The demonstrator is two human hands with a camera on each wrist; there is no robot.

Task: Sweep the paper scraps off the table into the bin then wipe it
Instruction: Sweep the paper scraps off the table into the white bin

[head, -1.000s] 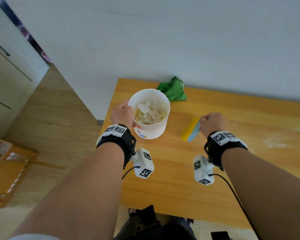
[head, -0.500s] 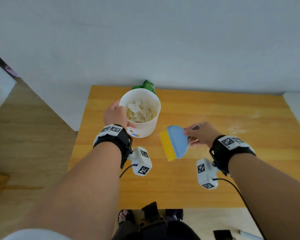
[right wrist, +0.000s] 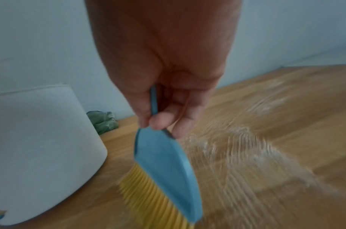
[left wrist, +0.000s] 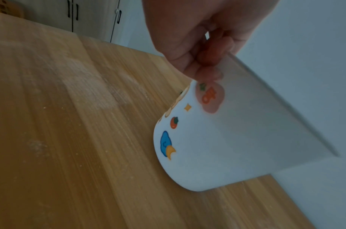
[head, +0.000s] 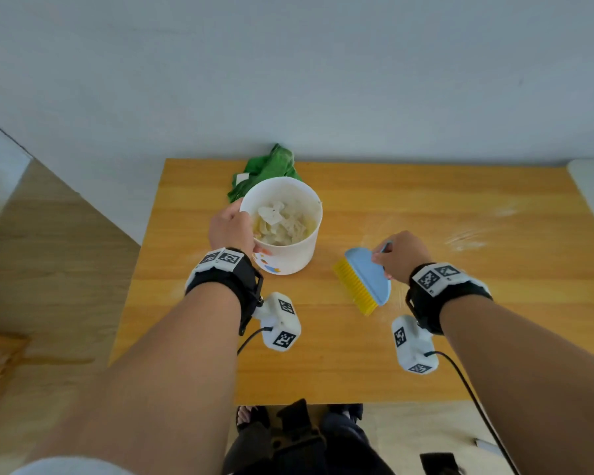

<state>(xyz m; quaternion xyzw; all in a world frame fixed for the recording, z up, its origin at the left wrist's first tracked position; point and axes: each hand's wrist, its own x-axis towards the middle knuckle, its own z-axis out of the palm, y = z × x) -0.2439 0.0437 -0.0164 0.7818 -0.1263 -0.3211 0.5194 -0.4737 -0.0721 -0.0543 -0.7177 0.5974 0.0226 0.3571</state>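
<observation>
Plastic and light, I judge, the bin (head: 282,231) sits pinched at its near-left rim by my left hand (head: 230,228), while my right hand (head: 396,257) grips the brush (head: 366,281).

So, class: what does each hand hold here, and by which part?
The left hand grips the white round plastic bin at its rim. The right hand pinches the blue hand brush with yellow bristles by its thin handle.
</observation>
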